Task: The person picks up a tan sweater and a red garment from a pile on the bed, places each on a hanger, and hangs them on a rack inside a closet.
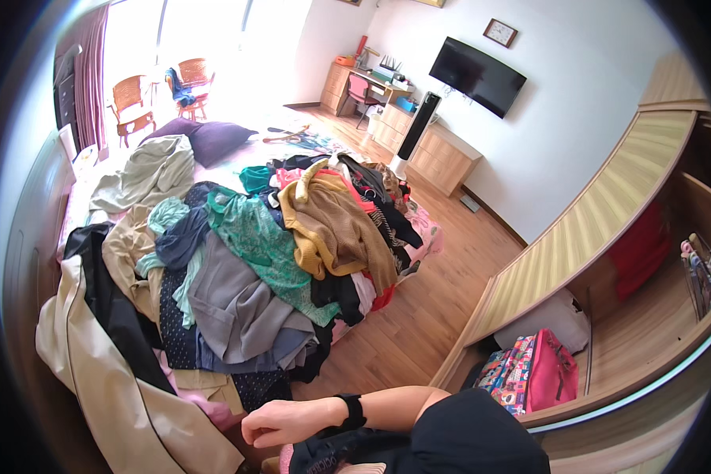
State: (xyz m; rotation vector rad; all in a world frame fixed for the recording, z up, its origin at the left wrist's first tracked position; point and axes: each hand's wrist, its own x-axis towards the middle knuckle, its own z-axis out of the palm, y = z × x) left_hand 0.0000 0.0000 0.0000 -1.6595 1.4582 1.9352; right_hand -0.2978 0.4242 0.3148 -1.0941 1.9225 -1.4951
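My right hand (292,423) reaches in from the lower right, a black band (351,411) on its wrist. Its fingers are curled in, and their inner side is hidden, so whatever they hold, if anything, does not show. Just beyond it lies the near end of a big clothes pile on a bed, with pink cloth (209,407) and a dark dotted garment (261,387) closest. The heap also has a grey garment (241,300), a green patterned garment (265,253) and a mustard-brown knit sweater (332,217). My left hand does not show.
A cream-coloured padded piece with dark piping (110,379) runs along the lower left. At right stands a wardrobe (600,213) holding a pink patterned bag (529,371) and several hangers (699,272). Wooden floor (419,332) lies between bed and wardrobe. Purple pillows (221,142) are farther off.
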